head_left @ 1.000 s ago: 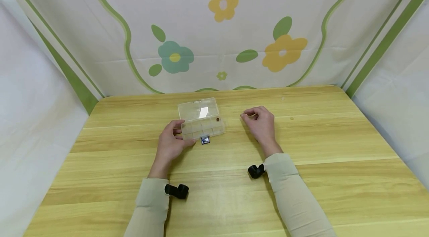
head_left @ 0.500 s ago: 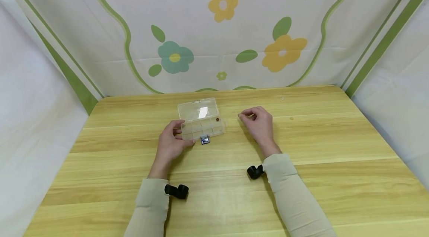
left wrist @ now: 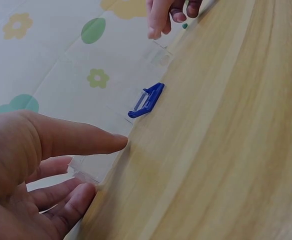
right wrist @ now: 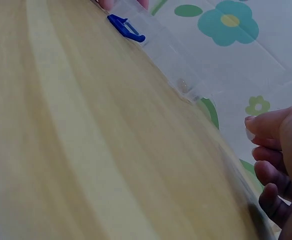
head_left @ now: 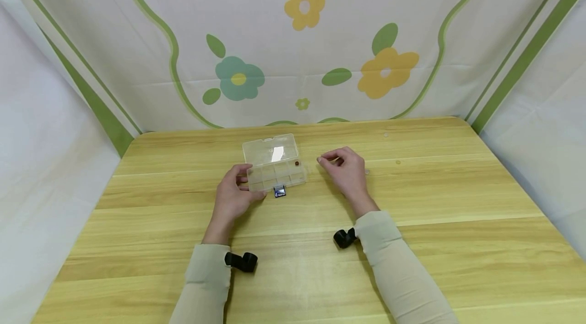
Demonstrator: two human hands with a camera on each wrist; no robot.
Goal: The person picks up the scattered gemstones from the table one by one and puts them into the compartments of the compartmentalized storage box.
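Note:
A clear plastic compartment box (head_left: 276, 174) sits on the table with its lid (head_left: 270, 150) raised toward the back and a blue clasp (head_left: 280, 191) at its front. My left hand (head_left: 232, 197) holds the box's left end, thumb along the front side and fingers at the end wall. One small dark brown bead (head_left: 297, 164) lies in a back right compartment. To the right of the box, my right hand (head_left: 346, 171) is raised, thumb and forefinger pinched together. Between those fingertips shows a small whitish piece (right wrist: 250, 133); its kind I cannot tell.
On the wooden table (head_left: 293, 273), a small tan piece (head_left: 398, 162) and a pale piece (head_left: 386, 135) lie to the right, with another pale piece (head_left: 367, 172) beside my right hand. A flowered cloth (head_left: 274, 100) hangs behind the table's back edge.
My right hand has moved left toward the box, its fingertips still pinched, uncovering a small pale piece on the table behind it. My left hand and the box have stayed in place.

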